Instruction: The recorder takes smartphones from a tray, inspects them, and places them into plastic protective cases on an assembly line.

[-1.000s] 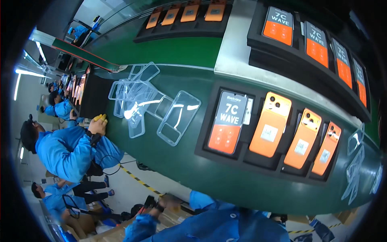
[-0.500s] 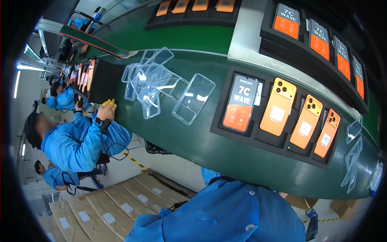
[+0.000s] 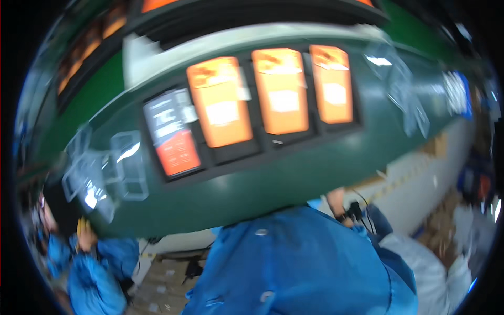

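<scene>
My left hand is out of sight. A blurred hand with a dark wristband (image 3: 337,200), apparently my right, shows at the table's near edge beside my blue jacket; its fingers cannot be made out. Beyond it on the green table lies a black tray (image 3: 231,155). In its left slot is a phone with a grey-and-orange front (image 3: 173,134). Three orange phones with white labels lie back up beside it: a left one (image 3: 223,113), a middle one (image 3: 283,94) and a right one (image 3: 333,86). Neither hand is seen touching them.
Clear phone cases (image 3: 97,168) lie heaped at the left. More clear cases (image 3: 404,94) lie at the right, near a white-and-blue bundle (image 3: 458,94). A co-worker's hand with yellow fingertips (image 3: 85,236) is at the table's left end. A pale metal ledge (image 3: 236,38) runs behind the tray.
My view has swung to the right and blurred, so the tray now appears further left and more level. The hand with the wristband has come into sight. The tray's phones look unchanged.
</scene>
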`<state>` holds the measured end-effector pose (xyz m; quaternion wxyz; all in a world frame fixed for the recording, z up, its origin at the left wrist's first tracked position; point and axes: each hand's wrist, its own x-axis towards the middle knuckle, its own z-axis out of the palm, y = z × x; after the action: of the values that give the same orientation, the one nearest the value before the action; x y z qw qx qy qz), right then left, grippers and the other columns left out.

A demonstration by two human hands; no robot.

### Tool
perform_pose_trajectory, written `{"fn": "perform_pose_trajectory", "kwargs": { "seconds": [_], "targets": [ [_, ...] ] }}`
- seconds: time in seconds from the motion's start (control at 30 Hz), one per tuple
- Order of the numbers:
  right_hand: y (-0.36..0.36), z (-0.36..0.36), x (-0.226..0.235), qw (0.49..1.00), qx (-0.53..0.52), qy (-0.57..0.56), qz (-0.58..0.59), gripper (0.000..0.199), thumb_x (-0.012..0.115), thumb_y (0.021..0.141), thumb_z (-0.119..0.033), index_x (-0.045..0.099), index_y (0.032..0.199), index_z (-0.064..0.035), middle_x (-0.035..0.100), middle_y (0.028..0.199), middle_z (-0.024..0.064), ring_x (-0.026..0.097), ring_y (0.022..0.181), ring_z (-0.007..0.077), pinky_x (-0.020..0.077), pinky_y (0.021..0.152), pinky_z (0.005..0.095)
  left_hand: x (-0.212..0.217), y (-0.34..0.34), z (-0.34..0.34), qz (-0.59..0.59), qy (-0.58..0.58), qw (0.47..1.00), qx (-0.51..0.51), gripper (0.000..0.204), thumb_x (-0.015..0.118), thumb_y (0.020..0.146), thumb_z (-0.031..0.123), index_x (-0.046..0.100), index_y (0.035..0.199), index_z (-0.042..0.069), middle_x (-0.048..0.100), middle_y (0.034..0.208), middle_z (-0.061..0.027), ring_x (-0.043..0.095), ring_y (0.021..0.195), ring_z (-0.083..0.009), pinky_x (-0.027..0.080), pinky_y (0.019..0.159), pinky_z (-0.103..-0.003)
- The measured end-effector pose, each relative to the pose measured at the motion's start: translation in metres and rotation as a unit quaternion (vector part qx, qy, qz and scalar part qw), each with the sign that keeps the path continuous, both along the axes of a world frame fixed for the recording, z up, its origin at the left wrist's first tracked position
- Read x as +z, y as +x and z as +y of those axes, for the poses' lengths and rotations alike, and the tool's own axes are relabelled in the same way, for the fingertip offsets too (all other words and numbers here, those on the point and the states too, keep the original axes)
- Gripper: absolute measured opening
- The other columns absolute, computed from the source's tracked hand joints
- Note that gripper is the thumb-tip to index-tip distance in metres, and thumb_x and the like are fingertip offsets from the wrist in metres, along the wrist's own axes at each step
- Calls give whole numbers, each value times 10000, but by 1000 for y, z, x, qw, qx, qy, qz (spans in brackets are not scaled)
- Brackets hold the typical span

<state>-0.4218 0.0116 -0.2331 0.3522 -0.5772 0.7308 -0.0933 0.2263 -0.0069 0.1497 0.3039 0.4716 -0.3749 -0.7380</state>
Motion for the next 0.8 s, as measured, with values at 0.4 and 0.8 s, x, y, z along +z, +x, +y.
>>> {"fn": "perform_pose_trajectory", "kwargs": {
  "seconds": [0.4, 0.8],
  "targets": [
    [-57, -81, 177, 781, -368, -476, 166, 212, 476, 918, -17, 673, 981, 29, 469, 559, 95, 438, 504, 188, 364, 500, 359, -12, -125, -74, 27, 54, 977, -205, 570, 493, 989, 547, 668, 1095, 14, 646, 909, -161, 583, 762, -226, 465, 697, -337],
    [-45, -206, 220, 765, -42, -552, 328, 203, 733, 805, 0, 711, 1005, -32, 696, 1014, 159, 658, 895, 326, 517, 789, 410, -62, -150, -107, -376, -312, 872, 31, 517, 698, 829, 35, 579, 1331, -3, 747, 958, -118, 711, 819, -208, 526, 759, -302]
  ]
}}
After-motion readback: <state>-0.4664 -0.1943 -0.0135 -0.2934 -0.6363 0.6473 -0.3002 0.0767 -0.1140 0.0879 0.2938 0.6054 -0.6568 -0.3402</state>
